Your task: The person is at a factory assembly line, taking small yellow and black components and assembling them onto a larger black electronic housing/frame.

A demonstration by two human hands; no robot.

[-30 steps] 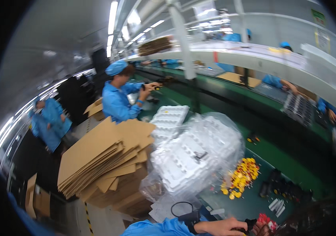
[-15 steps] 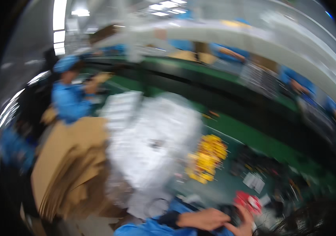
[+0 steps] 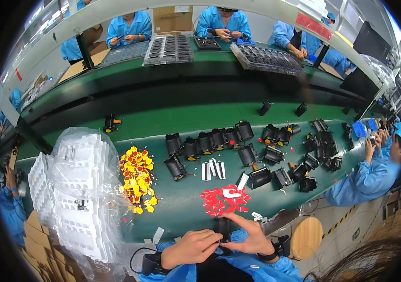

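- I'm at a long green-topped workbench (image 3: 191, 207) on an assembly line; a raised green shelf (image 3: 200, 75) runs across it, carrying dark trays of parts (image 3: 168, 48), and people in blue coats sit on the far side and to my right.
- On the bench ahead: a row of small black cylindrical parts (image 3: 210, 141), more of them scattered to the right, a heap of yellow round tags (image 3: 137, 176), a scatter of red flat stickers (image 3: 225, 201) and a few white strips (image 3: 212, 169).
- To my left, a stack of white moulded trays in a clear plastic bag (image 3: 80, 192); a round wooden stool seat (image 3: 306, 237) sits at my right.
- Both forearms, blue-sleeved, come in low and meet at the near bench edge.
- My left hand (image 3: 192, 247) and right hand (image 3: 250, 235) pinch one small black part (image 3: 222, 229) between them, fingers closed on it from both sides.
- It sits just below the red stickers, its long axis roughly upright, pointing away from me; which end is which I cannot tell.
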